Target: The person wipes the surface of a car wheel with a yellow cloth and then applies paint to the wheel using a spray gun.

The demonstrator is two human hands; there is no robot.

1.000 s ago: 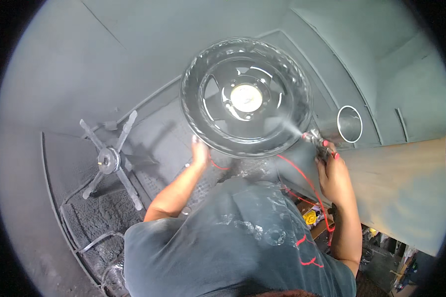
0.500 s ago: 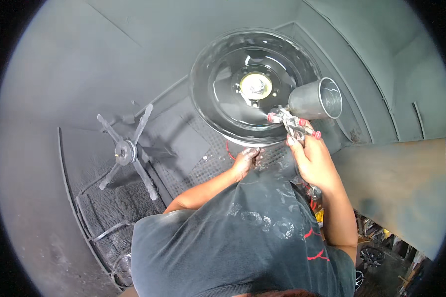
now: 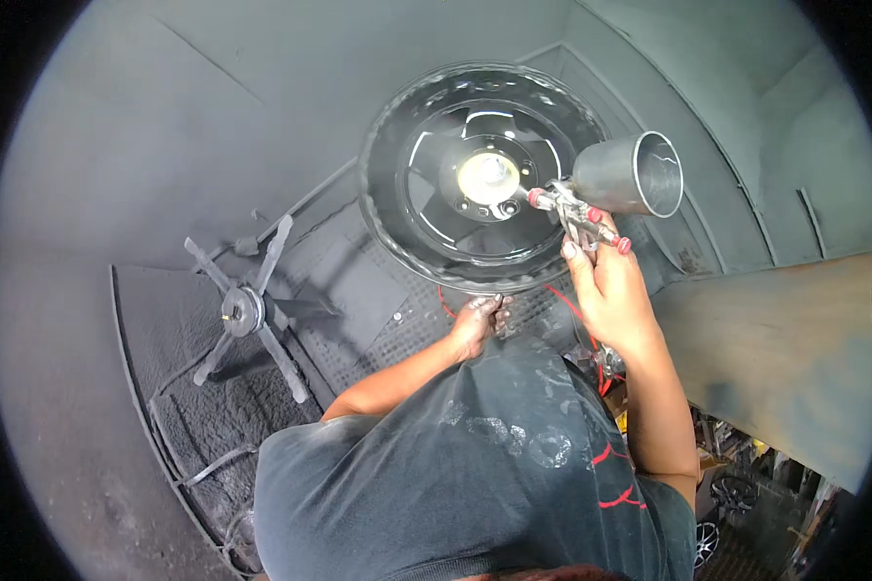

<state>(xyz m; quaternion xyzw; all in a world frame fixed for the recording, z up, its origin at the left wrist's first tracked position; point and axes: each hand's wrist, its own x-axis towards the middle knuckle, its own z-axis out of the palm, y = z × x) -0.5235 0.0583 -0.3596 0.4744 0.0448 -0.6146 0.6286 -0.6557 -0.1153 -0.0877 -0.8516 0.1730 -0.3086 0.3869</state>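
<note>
A glossy black wheel rim (image 3: 434,242) faces up in front of me, with a bright yellow disc (image 3: 487,180) and a metal nut at its centre. My right hand (image 3: 615,295) is closed round a spray gun (image 3: 576,215) with red knobs and a grey metal cup (image 3: 618,176). Its nozzle points left at the rim's middle, and a faint haze hangs there. Just below the rim's near edge, my left hand (image 3: 482,324) has its fingers curled; what they hold, if anything, is hidden.
To the left stands a grey, paint-coated stand (image 3: 245,310) with several arms. A dark, rough padded panel (image 3: 218,407) lies below it. A red hose (image 3: 574,310) runs by my right hand. Grey walls (image 3: 300,58) surround the wheel; shelves and wheels show at lower right.
The spray gun has moved up across the rim, its nozzle now closer to the yellow centre. The red hose shows more. My left hand stays at the near edge.
</note>
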